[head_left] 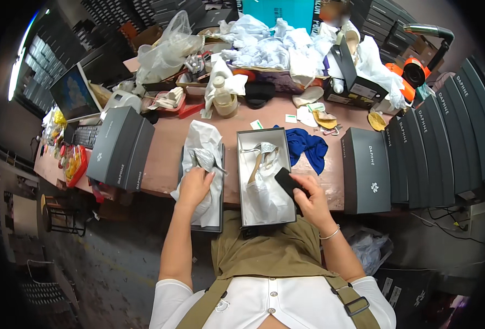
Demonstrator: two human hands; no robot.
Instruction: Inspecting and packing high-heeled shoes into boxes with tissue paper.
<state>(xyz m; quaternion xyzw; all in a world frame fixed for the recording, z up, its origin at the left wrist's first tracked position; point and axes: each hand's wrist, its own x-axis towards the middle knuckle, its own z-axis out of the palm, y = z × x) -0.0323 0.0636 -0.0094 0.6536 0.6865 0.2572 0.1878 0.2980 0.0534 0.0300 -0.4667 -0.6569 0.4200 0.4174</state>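
My left hand (pixel 195 189) is closed at a silvery sandal (pixel 204 159), which lies on crumpled white tissue paper (pixel 200 134). Under that paper is a shallow dark box lid (pixel 215 227); my fingers partly cover the sandal. In my right hand (pixel 312 202) is a flat black rectangular object (pixel 287 182), gripped over the right edge of an open shoe box (pixel 239 192). Inside this box another silver sandal (pixel 266 148), with a tan sole, lies partly wrapped in white paper (pixel 272 204).
A blue cloth (pixel 307 148) lies beside the open box. Closed dark shoe boxes (pixel 366 170) stand in a row at right, and one (pixel 121 148) at left. Behind are a bottle (pixel 220 90), heaped white paper (pixel 261 46) and a monitor (pixel 73 93).
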